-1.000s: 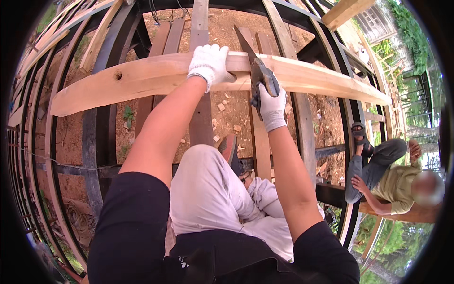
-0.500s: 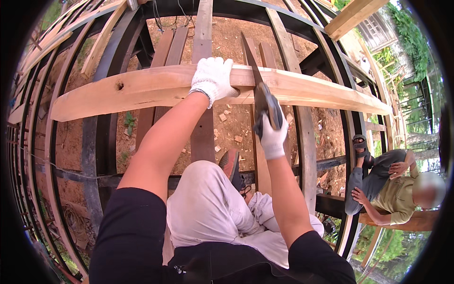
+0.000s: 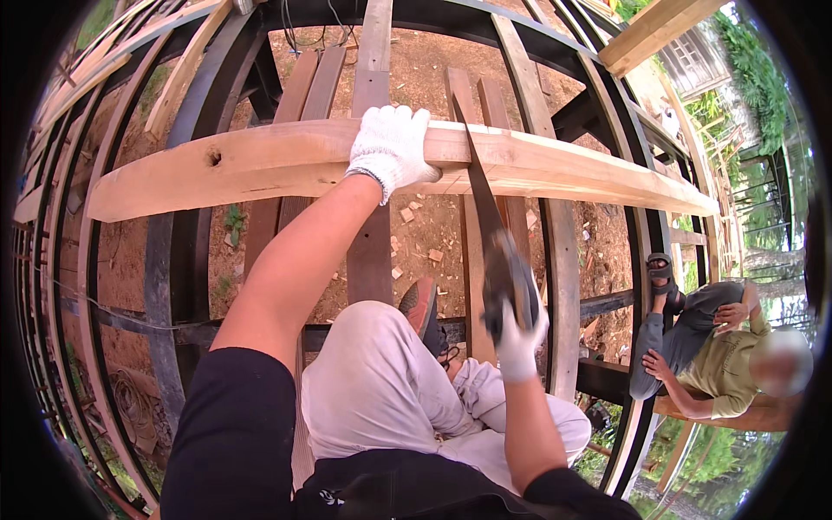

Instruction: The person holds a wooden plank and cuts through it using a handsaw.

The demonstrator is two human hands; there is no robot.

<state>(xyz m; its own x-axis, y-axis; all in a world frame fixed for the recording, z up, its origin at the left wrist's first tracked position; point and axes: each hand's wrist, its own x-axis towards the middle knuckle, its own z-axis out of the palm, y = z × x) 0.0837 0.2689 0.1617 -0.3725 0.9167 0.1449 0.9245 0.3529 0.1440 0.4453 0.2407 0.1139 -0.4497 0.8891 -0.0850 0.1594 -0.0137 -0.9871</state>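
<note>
A thick, pale wooden beam (image 3: 277, 160) lies crosswise in front of me over the joists. Its left part has a dark knot hole. My left hand (image 3: 393, 152), in a white knit glove, grips the beam near its middle, fingers over the far edge and thumb on the near side. My right hand (image 3: 518, 334), also gloved, is wrapped round the dark handle of a handsaw (image 3: 487, 204). The saw's long blade crosses the beam just right of my left hand, its tip pointing away past the far edge. Where the blade meets the wood, the depth of any cut cannot be made out.
Black steel beams and wooden joists (image 3: 368, 251) form an open frame above bare earth (image 3: 425, 230) strewn with wood offcuts. At the right another person (image 3: 711, 347) sits on the frame, hands on the legs. A timber post (image 3: 659, 39) juts in at upper right.
My right hand has drawn the saw back toward me and slightly right, so more of the blade shows on the near side of the beam. My left hand keeps its hold.
</note>
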